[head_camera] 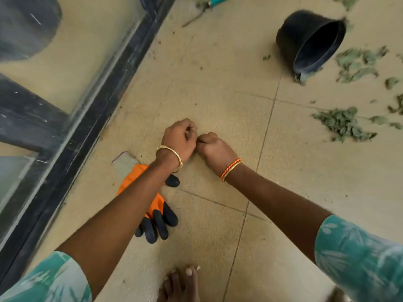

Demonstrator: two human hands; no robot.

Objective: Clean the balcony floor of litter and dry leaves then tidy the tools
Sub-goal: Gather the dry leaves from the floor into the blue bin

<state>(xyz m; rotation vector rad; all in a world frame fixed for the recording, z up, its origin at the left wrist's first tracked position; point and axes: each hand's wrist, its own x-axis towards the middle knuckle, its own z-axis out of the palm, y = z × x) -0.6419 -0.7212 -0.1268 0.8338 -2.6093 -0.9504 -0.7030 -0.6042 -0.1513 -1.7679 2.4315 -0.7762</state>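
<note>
My left hand and my right hand meet over the tan tiled floor, both with curled fingers, their fingertips touching. Whether they pinch something small is hidden between the fingers. An orange glove with black fingertips lies flat on the floor under my left forearm. Dry green leaves lie scattered at the right, more leaves beside a black pot tipped on its side. A teal-handled tool shows at the top edge beside a twig.
A dark-framed glass door runs along the left side. My bare foot stands on the floor at the bottom. Small specks of dirt dot the tiles near the door frame.
</note>
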